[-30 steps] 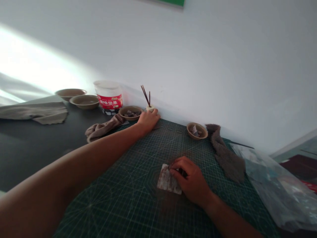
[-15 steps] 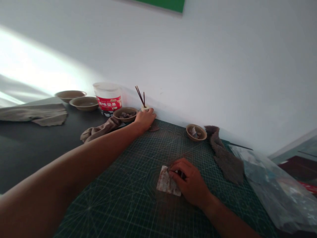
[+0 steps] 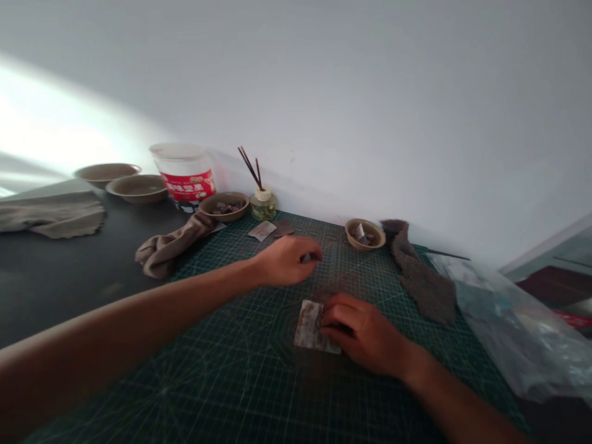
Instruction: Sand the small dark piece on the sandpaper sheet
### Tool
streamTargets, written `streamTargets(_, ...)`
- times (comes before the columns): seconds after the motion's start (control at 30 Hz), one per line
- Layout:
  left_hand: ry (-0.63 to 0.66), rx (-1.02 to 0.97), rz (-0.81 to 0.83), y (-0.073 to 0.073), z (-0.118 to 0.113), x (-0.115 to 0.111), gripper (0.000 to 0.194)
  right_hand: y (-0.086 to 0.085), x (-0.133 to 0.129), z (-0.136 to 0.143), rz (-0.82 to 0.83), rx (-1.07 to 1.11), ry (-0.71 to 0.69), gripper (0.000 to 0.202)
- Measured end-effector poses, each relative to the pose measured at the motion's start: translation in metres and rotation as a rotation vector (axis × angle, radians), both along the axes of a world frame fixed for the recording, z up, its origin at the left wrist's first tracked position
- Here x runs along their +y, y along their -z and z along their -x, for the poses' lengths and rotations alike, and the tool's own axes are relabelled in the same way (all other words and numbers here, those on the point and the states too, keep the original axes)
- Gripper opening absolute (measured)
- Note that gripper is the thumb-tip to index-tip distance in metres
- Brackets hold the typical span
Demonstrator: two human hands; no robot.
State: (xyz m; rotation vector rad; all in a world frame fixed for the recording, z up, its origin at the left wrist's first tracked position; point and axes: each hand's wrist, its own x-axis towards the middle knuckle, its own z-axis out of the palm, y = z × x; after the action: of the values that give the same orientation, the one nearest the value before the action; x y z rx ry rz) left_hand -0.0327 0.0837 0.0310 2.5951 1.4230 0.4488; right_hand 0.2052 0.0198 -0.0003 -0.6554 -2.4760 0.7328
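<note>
- Since the earlier frame, your left hand (image 3: 285,261) has come away from the bottle (image 3: 263,206) and now hangs just beyond the square sheet (image 3: 306,336), leaving two loose pieces (image 3: 262,231) uncovered beyond it to the left.
- Your left hand's grip is loosely curled, with a gap between thumb and fingers; you cannot tell whether anything sits in it.
- Your right hand (image 3: 365,333) is bent over the sheet's right edge, its grip nearly closed; whether it pinches something small is hidden.
- The sheet lies flat on the green cutting mat (image 3: 231,382); your right hand probably rests there to keep it from sliding.
- Beyond the sheet, one left and one right, a wide bowl (image 3: 226,218) and a small bowl (image 3: 367,246) hold scraps, likely to keep them gathered within reach.
- The sheet is thin and whitish, smeared brown; the bowls are round, tan and smooth.
- To the sheet's right, you have a fuzzy grey-brown cloth (image 3: 423,290) and a crinkled clear bag (image 3: 522,339); well to its left lies a softer, crumpled cloth (image 3: 171,246).
</note>
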Motion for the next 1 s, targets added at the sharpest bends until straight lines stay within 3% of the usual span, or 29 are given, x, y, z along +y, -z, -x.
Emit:
streamTargets(0.13,0.176,-0.047,0.139,0.009,-0.003,-0.044,0.033,0.001,-0.001,-0.002,-0.049,-0.097,0.030,0.005)
streamTargets(0.27,0.151,-0.011,0.177,0.016,0.002,-0.063,0.036,0.005,0.000,0.000,-0.123,-0.185,0.051,0.006)
streamTargets(0.5,0.197,0.022,0.142,0.024,0.011,-0.068,0.020,0.000,-0.002,0.001,-0.166,-0.249,0.067,0.007)
streamTargets(0.73,0.231,0.022,0.165,0.026,0.015,-0.068,0.028,0.002,-0.006,0.012,-0.212,-0.264,0.060,0.012)
streamTargets(0.87,0.243,0.011,0.182,0.027,0.017,-0.068,0.030,-0.001,0.002,0.015,-0.251,-0.280,0.167,0.012)
streamTargets(1.0,0.236,0.015,0.189,0.027,0.017,-0.068,0.030,-0.010,-0.001,0.010,-0.158,-0.346,0.034,0.013)
